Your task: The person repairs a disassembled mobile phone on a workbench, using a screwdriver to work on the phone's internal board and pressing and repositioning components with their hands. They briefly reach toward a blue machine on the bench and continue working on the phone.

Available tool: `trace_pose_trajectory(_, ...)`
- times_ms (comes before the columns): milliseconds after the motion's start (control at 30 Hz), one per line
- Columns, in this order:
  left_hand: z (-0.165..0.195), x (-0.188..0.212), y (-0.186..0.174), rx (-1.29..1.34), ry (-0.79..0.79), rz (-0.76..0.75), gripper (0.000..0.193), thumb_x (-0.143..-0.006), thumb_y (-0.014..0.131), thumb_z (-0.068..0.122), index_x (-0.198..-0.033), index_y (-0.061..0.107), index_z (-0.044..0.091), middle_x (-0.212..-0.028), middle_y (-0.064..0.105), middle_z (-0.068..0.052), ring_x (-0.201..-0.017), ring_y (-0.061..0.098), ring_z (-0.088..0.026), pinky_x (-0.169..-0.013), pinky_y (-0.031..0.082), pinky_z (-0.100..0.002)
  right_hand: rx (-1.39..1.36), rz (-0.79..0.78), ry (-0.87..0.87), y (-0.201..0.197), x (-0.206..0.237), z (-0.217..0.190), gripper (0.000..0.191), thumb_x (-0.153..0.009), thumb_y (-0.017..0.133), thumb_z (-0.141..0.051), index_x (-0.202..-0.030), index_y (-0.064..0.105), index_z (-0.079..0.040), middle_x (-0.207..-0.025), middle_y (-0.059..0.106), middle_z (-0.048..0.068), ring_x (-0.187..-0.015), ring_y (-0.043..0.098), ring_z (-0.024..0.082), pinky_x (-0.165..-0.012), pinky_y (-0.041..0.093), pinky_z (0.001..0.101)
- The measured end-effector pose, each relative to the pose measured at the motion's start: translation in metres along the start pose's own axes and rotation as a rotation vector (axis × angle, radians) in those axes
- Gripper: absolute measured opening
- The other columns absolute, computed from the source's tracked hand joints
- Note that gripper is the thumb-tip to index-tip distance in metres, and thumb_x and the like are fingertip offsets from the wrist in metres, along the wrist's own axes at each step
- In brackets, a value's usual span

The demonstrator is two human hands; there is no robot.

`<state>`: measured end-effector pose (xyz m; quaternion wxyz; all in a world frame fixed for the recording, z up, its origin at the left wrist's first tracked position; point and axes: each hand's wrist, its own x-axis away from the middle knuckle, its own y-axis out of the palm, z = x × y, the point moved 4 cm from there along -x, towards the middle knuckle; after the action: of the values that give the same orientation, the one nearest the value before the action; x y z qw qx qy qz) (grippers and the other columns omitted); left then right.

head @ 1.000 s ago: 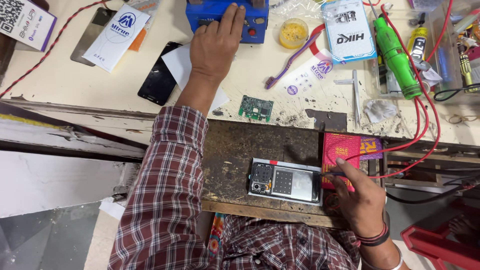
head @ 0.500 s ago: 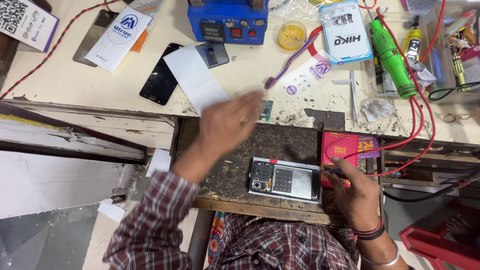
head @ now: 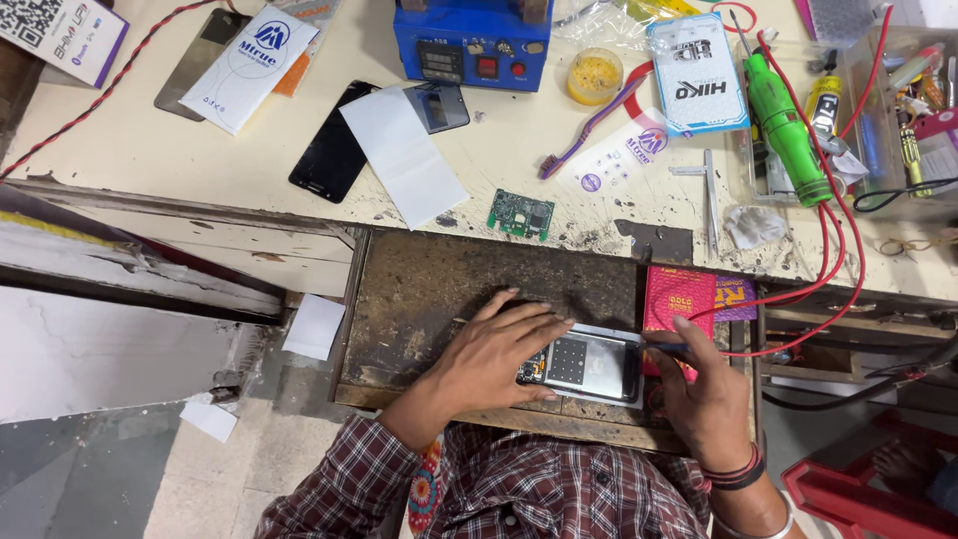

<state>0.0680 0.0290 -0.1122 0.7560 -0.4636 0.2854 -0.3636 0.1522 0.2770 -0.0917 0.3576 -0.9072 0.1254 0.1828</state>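
Note:
An opened phone (head: 589, 365) with its insides showing lies on the dark worn pull-out board (head: 429, 279) in front of me. My left hand (head: 494, 351) rests on the phone's left end, fingers spread over it and holding it down. My right hand (head: 704, 394) is at the phone's right edge, fingers closed around a thin dark tool (head: 667, 347) whose tip points at the phone. Red wires (head: 798, 299) run from near that hand up to the bench.
On the bench behind: a blue box-shaped machine (head: 469, 40), a small green circuit board (head: 521, 214), a black phone screen (head: 334, 150), a white sheet (head: 404, 155), a toothbrush (head: 589, 125), a green rotary tool (head: 783, 125), tweezers (head: 711, 200), a pink packet (head: 679, 299).
My left hand has come back from the blue machine at the far edge of the bench and settled on the phone. My right hand has stayed at the phone's right edge.

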Motion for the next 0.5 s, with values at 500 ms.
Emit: trace_pose_trajectory(500, -0.001, 0.004, 0.024, -0.065, 0.033, 0.008, 0.089, -0.085, 0.066, 0.067, -0.151, 0.046, 0.012, -0.153, 0.052, -0.011, -0.143, 0.047, -0.028, -0.127, 0.017, -0.053, 0.041, 0.207, 0.029, -0.01, 0.039, 0.006, 0.027, -0.099, 0.07, 0.0, -0.123, 0.06, 0.0, -0.101, 0.077, 0.013, -0.098, 0.076, 0.019, -0.086, 0.058, 0.0288)
